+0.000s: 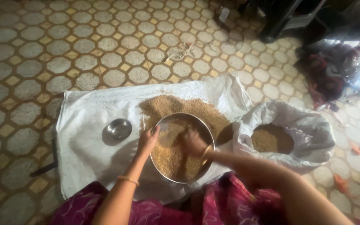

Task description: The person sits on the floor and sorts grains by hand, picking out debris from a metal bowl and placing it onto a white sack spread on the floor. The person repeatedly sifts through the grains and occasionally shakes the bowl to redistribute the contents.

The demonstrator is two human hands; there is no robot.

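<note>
So under both hands there's a big white cloth sheet (84,137) spread over the patterned tile floor (30,50). To the right of the right hand sits an open white sack (309,129) with grain in the bottom, well apart from the fingers. Just past both hands, on the sheet, is a loose heap of grain (176,106) lying right up against the far rim of the pan.

The round metal pan (183,148) is tilted and partly filled with the same grain. The left hand (147,141) is at its left rim, fingers curled over the edge, so it's gripping the pan there. The right hand (193,142) is down inside the pan, resting on the grain, fingers loosely bent. It's a bit blurred, so I can't tell whether it's actually clutching any grain.

Off to the left of the left hand, a small steel bowl (119,128) sits on the sheet, clear of the hand.
</note>
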